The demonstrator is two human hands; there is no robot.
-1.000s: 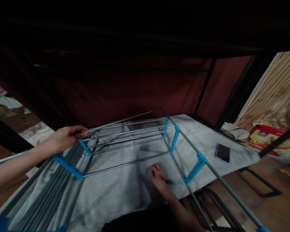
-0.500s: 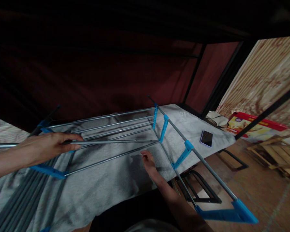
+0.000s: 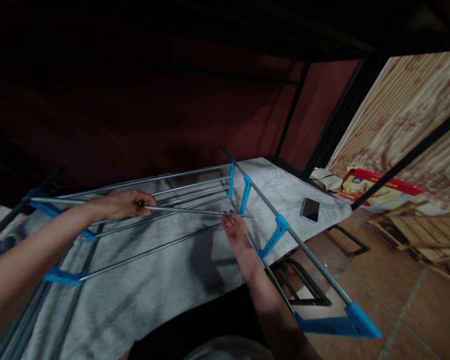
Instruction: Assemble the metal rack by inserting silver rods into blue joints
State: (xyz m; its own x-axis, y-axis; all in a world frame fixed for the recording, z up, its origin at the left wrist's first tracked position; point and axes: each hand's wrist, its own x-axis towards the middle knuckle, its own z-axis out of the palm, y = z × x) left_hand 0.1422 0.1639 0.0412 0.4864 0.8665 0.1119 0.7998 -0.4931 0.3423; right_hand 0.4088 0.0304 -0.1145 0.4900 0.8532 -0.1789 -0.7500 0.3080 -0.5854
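A thin grey metal rod [image 3: 187, 210] runs across the frame between my hands. My left hand [image 3: 125, 204] is closed around it left of the middle. My right hand [image 3: 235, 227] pinches the same rod close to its right end, which sticks out past the fingers. Under and behind it lies a rack frame of grey tubes with blue plastic brackets. One blue bracket [image 3: 245, 194] is just right of my right hand; another blue bracket [image 3: 275, 235] sits further along the right-hand tube [image 3: 315, 260]. Several rods [image 3: 187, 190] span the frame's far side.
The rack rests on a grey cloth [image 3: 135, 300] over the table. A phone [image 3: 310, 210] lies on the cloth at the right. Loose tubes [image 3: 26, 310] are at the lower left. Beyond the table are a red and yellow box [image 3: 378, 190], wooden slats [image 3: 427, 232] and black metal bars [image 3: 303, 285].
My left hand has moved right along with the rod. My right hand has risen from below and now holds the rod near its right end. The view has shifted slightly.
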